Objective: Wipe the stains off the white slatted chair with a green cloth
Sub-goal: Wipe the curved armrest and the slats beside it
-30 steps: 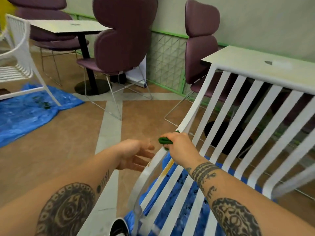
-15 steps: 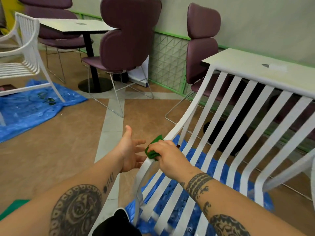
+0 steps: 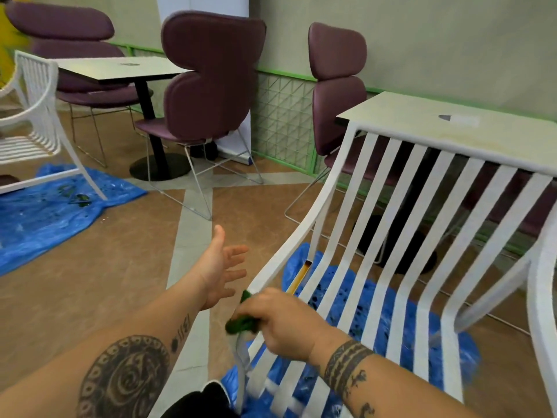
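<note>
On the outer side rail of the white slatted chair (image 3: pixel 304 233), low down where it curves toward the seat, my right hand (image 3: pixel 283 321) holds the green cloth (image 3: pixel 241 322). My grip is closed round the cloth, which is bunched into a soft wad and pressed to the rail. An amber-brown stain (image 3: pixel 301 274) lies just above that grip, on the first slat beside the rail. It is a narrow streak whose long axis runs along the slat, up and away from me. My right hand is the nearer one and already has the cloth, so I judge a short push up the slat would reach it. My left hand (image 3: pixel 220 273) hovers open beside the rail, fingers spread, touching nothing. The slats look flat, smooth and hard, while the blue tarp (image 3: pixel 468 354) under the chair is crinkled and glossy.
</note>
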